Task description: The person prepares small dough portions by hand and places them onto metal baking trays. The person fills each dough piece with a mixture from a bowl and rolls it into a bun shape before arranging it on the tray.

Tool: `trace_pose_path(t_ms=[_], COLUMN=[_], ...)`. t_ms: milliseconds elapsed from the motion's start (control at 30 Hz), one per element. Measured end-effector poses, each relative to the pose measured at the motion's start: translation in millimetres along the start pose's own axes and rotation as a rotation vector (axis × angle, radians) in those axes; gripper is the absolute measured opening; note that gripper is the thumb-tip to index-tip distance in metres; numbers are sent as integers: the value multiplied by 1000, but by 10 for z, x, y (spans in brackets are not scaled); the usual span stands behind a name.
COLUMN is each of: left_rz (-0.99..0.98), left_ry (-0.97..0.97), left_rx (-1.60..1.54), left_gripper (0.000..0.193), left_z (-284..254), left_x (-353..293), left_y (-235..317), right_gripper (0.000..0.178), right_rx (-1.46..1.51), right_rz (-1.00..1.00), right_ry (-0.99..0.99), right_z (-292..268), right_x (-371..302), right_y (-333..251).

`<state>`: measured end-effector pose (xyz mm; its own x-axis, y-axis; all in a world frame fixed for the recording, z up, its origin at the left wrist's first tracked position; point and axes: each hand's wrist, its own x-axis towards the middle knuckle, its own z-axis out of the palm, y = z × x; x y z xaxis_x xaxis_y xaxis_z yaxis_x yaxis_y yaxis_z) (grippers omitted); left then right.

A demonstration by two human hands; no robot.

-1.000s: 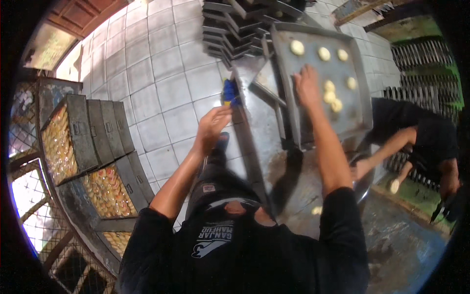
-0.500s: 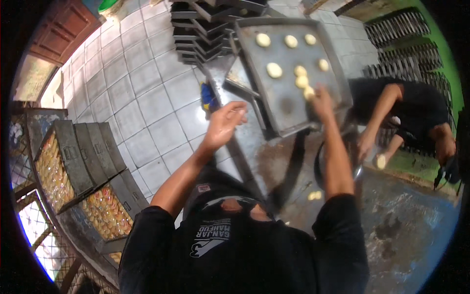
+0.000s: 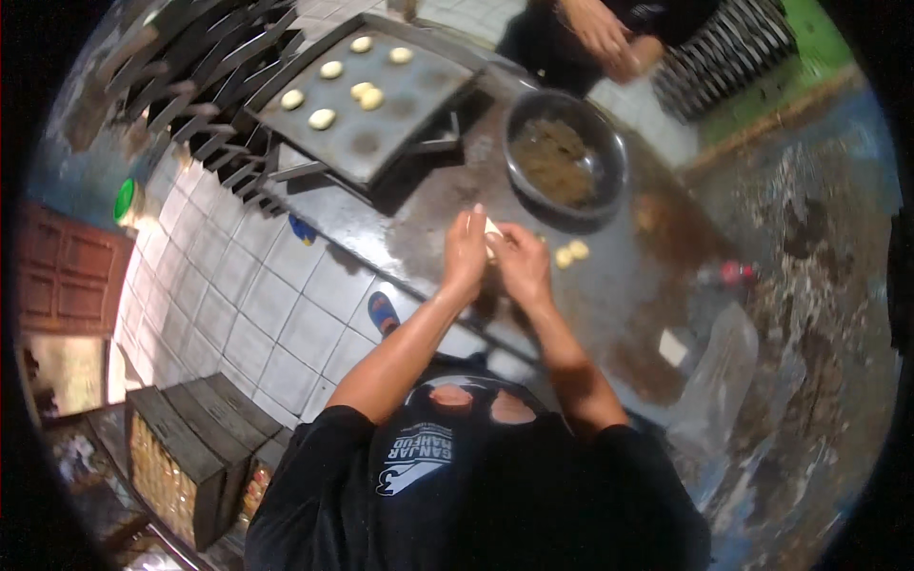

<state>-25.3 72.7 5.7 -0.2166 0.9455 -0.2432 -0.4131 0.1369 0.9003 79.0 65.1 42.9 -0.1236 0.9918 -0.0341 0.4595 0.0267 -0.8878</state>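
Observation:
Both my hands meet over the near part of the worktable. A pale piece of dough (image 3: 491,228) shows between them, partly hidden by the fingers. My left hand (image 3: 464,252) is closed about it from the left, and my right hand (image 3: 524,261) pinches it from the right. Two small dough balls (image 3: 564,257) lie on the table just right of my right hand. Beyond my hands, a dark metal baking tray (image 3: 419,90) carries several spaced dough balls (image 3: 322,119), two of them touching. A dark bowl (image 3: 616,195) holds brown filling (image 3: 552,162).
A co-worker's hands (image 3: 609,40) are beyond the bowl. On the table's right lie a bottle with a red cap (image 3: 728,274), a flat white piece (image 3: 673,348) and a clear plastic bag (image 3: 719,371). Stacked metal trays (image 3: 214,114) stand far left; filled boxes (image 3: 205,428), lower left.
My right hand has come back from the tray, where the row of touching dough balls has gone from three to two. My left hand has joined it. The view has turned right.

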Motion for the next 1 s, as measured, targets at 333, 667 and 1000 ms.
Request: trace_pose_path(t_ms=[333,667,1000], left_rz=[-258,-107,106], left_ry=[-114,-338,-372], left_rx=[121,96,353], left_gripper=[55,53,54], left_z=[173,-10,133], left_x=[-123,665,1464], left_y=[-431,-593,-293], right_gripper=[23,28,34], right_rx=[418,-664,-310], right_rz=[34,-568,255], right_ry=[259,-96,-363], right_z=[-637,-750,-1278], right_x=[-65,1994,2334], right_y=[424,995,1077])
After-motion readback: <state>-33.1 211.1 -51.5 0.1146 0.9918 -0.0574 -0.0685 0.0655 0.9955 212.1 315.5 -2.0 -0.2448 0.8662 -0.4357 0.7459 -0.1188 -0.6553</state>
